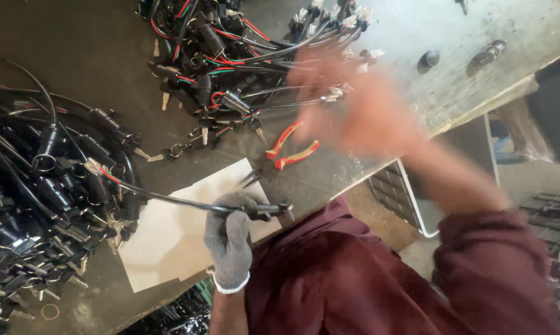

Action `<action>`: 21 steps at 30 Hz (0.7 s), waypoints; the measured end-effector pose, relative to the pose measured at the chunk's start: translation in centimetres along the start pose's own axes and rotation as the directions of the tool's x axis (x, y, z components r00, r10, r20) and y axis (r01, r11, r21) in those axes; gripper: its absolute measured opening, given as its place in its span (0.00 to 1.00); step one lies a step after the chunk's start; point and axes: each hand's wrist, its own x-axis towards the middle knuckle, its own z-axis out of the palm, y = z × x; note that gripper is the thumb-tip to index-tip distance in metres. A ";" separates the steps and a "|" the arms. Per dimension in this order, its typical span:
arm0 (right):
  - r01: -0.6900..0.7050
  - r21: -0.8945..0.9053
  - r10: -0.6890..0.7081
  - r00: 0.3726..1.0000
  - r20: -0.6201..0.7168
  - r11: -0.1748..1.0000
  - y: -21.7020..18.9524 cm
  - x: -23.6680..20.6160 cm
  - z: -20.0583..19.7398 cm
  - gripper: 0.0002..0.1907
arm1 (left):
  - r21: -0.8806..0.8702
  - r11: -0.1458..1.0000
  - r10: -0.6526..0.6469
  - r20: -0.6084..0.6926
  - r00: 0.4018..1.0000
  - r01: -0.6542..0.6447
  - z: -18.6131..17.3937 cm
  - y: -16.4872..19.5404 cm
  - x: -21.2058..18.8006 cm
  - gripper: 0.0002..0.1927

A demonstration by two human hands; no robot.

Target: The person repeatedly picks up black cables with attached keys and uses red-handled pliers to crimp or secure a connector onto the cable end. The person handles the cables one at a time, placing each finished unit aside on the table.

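My left hand (230, 239), in a grey knit glove, is closed on a black cable (162, 197) with a black plug end poking out past the fingers. The cable runs left to a white connector with red and green wires (97, 167). My right hand (360, 108) is bare and heavily blurred, hovering above the bench near pliers with red and yellow handles (290, 147). Whether it holds anything cannot be made out. A white sheet (174, 242) lies under the left hand.
A big heap of black cable assemblies with keys and rings (38, 205) fills the left. Another pile with red and green wires (230, 62) lies at the back. Two dark knobs (429, 59) stick out of the bench top. A white crate (404, 192) stands beside the bench.
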 end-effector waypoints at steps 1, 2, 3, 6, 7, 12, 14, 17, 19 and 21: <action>-0.005 0.225 -0.042 0.979 0.200 0.974 -1.6 -1.4 2.3 0.41 | 0.055 0.998 0.019 0.039 0.999 -0.021 0.1 0.4 -0.1 0.12; -0.067 0.394 -0.084 0.932 0.354 0.917 -2.6 -3.4 4.4 0.41 | 0.111 0.993 0.034 0.083 0.996 -0.044 0.2 0.8 -0.1 0.11; 0.078 0.565 -0.240 0.946 0.218 0.822 -3.0 -5.3 7.0 0.39 | 0.164 0.984 0.052 0.135 0.990 -0.074 0.3 1.1 0.0 0.11; -0.367 0.668 -0.027 0.865 0.502 0.647 -2.0 -10.7 13.1 0.39 | 0.407 0.900 0.122 0.111 0.986 -0.157 0.3 1.8 0.5 0.11; -0.339 0.668 0.009 0.895 0.446 0.662 -1.5 -11.7 14.3 0.36 | 0.474 0.854 0.176 0.127 0.976 -0.216 0.2 1.9 0.6 0.11; -0.177 0.666 0.008 0.968 0.249 0.725 -1.5 -11.4 14.3 0.22 | 0.532 0.811 0.247 0.066 0.967 -0.244 0.6 0.7 0.2 0.10; -0.218 0.767 0.037 0.968 0.247 0.604 -1.9 -10.7 13.6 0.17 | 0.476 0.837 0.266 0.077 0.961 -0.270 0.8 0.0 -0.3 0.09; -0.044 0.728 -0.039 0.995 0.097 0.684 -1.8 -10.7 13.7 0.15 | 0.409 0.880 0.247 0.045 0.968 -0.243 0.7 -0.5 -0.8 0.10; -0.043 0.680 -0.030 0.995 0.095 0.732 -1.3 -11.4 14.6 0.17 | 0.473 0.840 0.261 0.078 0.962 -0.266 0.5 -0.5 -0.9 0.15; -0.040 0.644 -0.024 0.996 0.089 0.764 -0.9 -12.2 15.6 0.17 | 0.618 0.703 0.309 0.180 0.934 -0.351 0.2 -0.4 -0.7 0.23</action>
